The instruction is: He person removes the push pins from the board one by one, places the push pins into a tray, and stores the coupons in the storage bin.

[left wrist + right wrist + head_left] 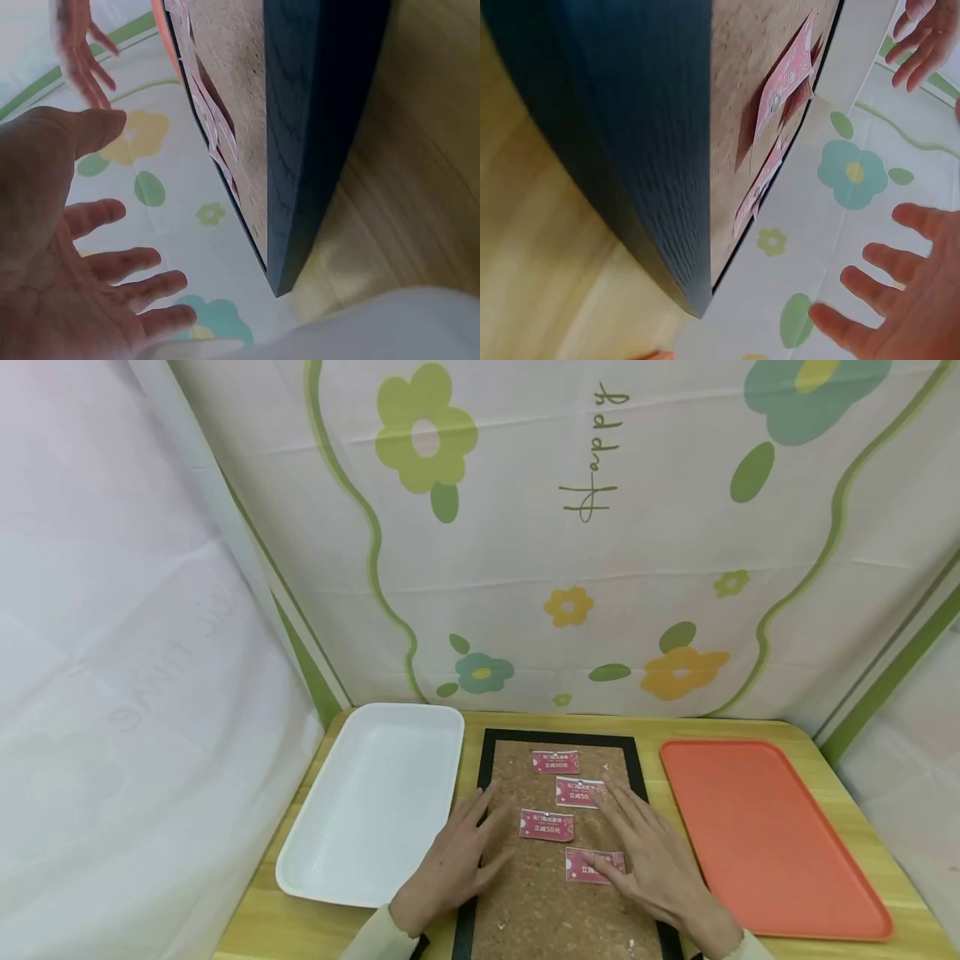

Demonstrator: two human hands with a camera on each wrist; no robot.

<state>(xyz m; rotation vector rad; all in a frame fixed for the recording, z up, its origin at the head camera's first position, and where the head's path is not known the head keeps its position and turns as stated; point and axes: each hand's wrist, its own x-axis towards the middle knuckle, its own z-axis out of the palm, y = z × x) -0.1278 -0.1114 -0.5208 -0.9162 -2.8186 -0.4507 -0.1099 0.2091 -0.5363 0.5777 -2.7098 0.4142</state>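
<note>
A cork board (517, 902) with a black frame (645, 777) lies between my hands. Several pink paper coupons with white print are fixed to it, among them a top coupon (556, 762) and one lower left of it, a coupon (546, 826). My left hand (457, 852) is over the board's left edge, fingers spread, holding nothing. Over the right edge my right hand (652, 852) has its fingers extended, partly covering two coupons in the head view. Both wrist views show the hands raised above the cork, and the coupons (787, 79) standing slightly off its surface.
A white tray (367, 802) is on the left of the wooden table (258, 910). To the right lies a flat red-orange tray (772, 835). A floral curtain (510, 552) stands behind the table, with white cloth (150, 610) at the left side.
</note>
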